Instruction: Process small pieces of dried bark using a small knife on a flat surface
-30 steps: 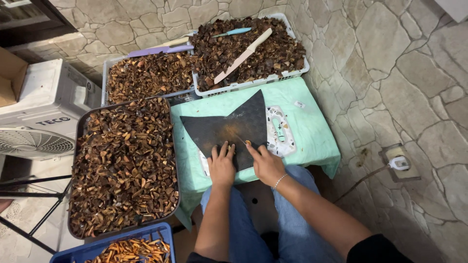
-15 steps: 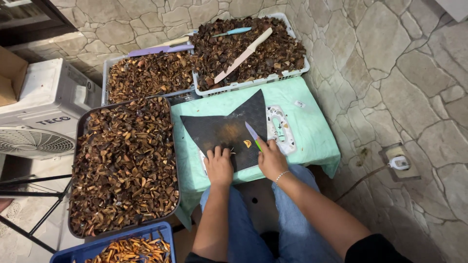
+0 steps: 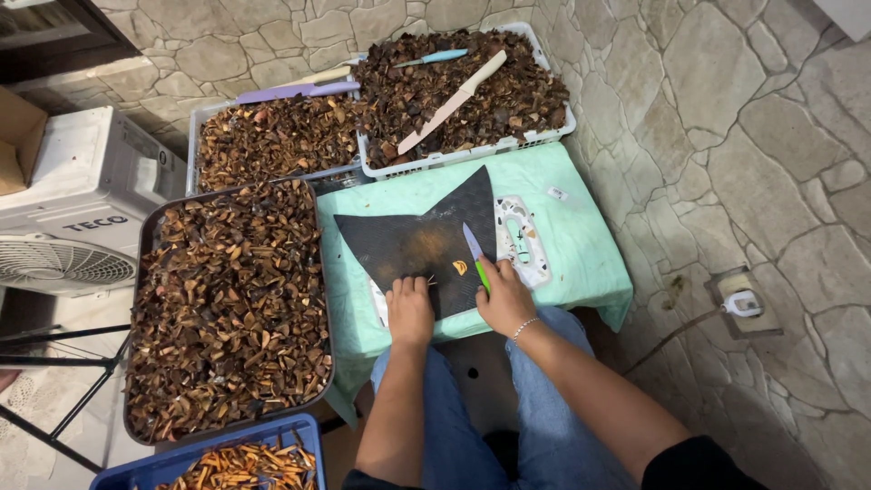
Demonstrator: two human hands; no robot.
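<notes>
Both hands work at the surface's near edge: right hand [image 3: 504,298] grips a green-handled knife [image 3: 474,255], left hand [image 3: 410,308] fingers curled on the black mat [image 3: 408,240] beside a small orange piece [image 3: 460,268]

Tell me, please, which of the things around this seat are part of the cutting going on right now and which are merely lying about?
In use:
- left hand, pressing on the black mat
- right hand, its grip shut on the small green-handled knife
- small orange piece beside the blade

Lying about:
- long knife and blue-handled knife on the white basket
- purple-handled knife
- air-conditioner unit
</notes>
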